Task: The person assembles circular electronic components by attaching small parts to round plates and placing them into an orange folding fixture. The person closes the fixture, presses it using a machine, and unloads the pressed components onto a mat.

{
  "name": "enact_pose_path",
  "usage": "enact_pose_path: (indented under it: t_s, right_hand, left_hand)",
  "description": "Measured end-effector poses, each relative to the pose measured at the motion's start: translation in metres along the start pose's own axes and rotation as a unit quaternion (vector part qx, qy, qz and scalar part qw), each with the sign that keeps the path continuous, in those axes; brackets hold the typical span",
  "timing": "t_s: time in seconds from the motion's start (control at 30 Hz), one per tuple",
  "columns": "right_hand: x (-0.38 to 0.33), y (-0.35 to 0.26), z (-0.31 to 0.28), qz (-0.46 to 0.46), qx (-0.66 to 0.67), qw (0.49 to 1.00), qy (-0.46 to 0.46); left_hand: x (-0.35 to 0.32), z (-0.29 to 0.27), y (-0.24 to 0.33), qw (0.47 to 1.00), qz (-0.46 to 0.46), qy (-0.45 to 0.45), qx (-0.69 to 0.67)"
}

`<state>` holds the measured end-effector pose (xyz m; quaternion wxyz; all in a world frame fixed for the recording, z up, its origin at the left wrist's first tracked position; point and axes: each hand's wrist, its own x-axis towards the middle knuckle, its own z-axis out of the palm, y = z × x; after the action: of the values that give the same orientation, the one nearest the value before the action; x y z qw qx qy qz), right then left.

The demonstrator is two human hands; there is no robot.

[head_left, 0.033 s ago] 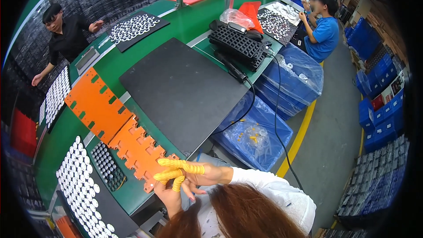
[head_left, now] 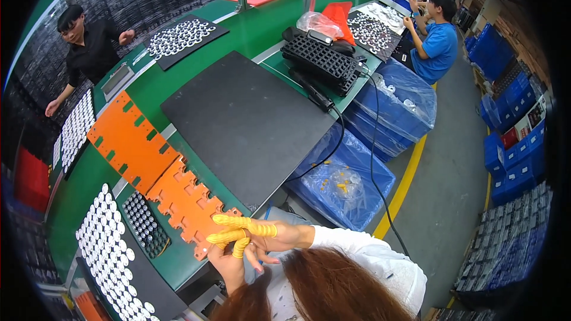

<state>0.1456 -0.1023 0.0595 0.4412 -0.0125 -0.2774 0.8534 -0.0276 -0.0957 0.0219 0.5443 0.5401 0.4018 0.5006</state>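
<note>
My right hand (head_left: 285,236) and my left hand (head_left: 227,266) meet at the near end of an orange notched plate (head_left: 190,202). Ribbed yellow finger cots (head_left: 235,221) cover several of my fingers. Those fingers are drawn together and overlap. Anything between them is hidden or too small to make out. Just beyond my fingertips, the orange plate lies on the green table, joined end to end with a second orange plate (head_left: 128,139).
A black mat (head_left: 244,125) lies right of the plates. Round white parts (head_left: 104,244) cover a black board at left, beside a black tray (head_left: 143,223). Black trays (head_left: 321,59), a cable and lined blue bins (head_left: 351,184) stand at right. Co-workers sit across and farther along.
My hands are almost unmoved. The hands of the person in black across the table have shifted slightly, and the person in blue has moved their head and hands a little.
</note>
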Motion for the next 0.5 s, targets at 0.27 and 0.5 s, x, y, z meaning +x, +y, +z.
enact_pose_path:
  t_s: [0.27, 0.5]
  right_hand:
    - [0.007, -0.001, -0.006, 0.008, -0.032, 0.999, -0.024]
    - [0.012, -0.007, -0.004, -0.046, -0.177, 0.983, 0.003]
  left_hand:
    - [0.021, -0.006, 0.037, 0.99, -0.106, -0.08, 0.049]
    - [0.025, 0.0, 0.017, 0.999, -0.026, 0.021, 0.037]
